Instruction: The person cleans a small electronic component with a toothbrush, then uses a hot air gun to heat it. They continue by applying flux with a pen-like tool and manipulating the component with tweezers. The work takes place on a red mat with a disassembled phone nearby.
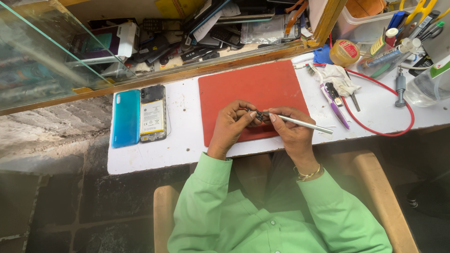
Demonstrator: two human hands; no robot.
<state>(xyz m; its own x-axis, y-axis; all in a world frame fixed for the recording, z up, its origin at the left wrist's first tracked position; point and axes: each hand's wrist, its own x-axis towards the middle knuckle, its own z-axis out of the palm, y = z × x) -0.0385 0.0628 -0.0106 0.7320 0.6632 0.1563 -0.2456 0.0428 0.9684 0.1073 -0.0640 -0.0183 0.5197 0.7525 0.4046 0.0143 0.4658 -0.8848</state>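
Left hand (230,125): we see the fingers curled in tight, thumb and forefinger pinched on a small dark part (258,115) at frame centre.
Right hand (291,129): fingers closed round a slim silver tool (304,124), held like a pen; its shaft runs out to the right and its tip meets the small dark part.
Small dark part: it sits between the two sets of fingertips, lifted just above the lower edge of the red mat (253,89); too small for us to tell its detail.
Left of mat: we note a blue back cover (125,118) and an opened phone (153,114) lying side by side on the white bench (154,154), touching.
Right of mat: a white cloth (338,77), a purple tool (335,107), a red cable (389,131) looping across the bench, and a round tin (344,52) at upper right.
Obstruction: we see nothing between the hands and the mat.
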